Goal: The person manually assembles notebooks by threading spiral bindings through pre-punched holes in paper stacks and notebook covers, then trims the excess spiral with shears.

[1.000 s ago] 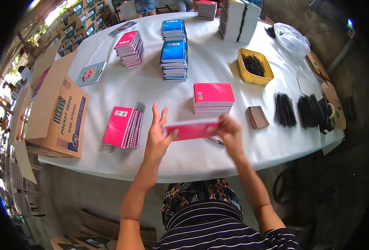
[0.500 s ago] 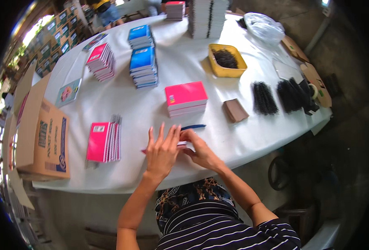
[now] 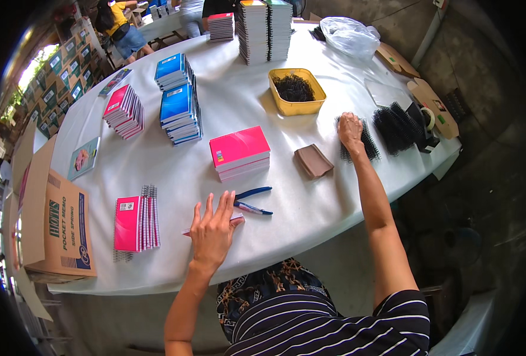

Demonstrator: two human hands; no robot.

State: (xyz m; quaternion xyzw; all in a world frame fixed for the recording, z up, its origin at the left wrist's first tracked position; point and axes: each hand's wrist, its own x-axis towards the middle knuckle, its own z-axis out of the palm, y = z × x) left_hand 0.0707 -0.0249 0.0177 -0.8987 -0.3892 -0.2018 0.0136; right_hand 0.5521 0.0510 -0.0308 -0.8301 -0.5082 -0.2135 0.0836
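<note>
Near the table's front edge my left hand [image 3: 212,234] lies with its fingers stretched out over a small pink notebook [image 3: 237,219], most of which it hides. Blue-handled pliers [image 3: 254,191] rest just beyond that hand. Out to the right, my right hand [image 3: 351,130] has its fingers curled onto the upper end of a row of black spiral binding coils [image 3: 368,141]; how many coils it grips is hidden. A stack of pink-covered notebooks [image 3: 240,147] stands beyond the pliers. Between that stack and the coils sits a brown, curved block [image 3: 313,161].
Spiral-bound pink notebooks [image 3: 127,222] and an open carton [image 3: 64,228] are at the left. Blue notebook stacks [image 3: 177,101] stand farther back. A yellow tub [image 3: 304,108] holds black coil pieces. More black coils [image 3: 396,129] lie far right. People work beyond the table.
My right hand has left the pink notebook and moved right and away to the black coils. My left hand stays on the notebook. The view has shifted, and the pliers show more fully.
</note>
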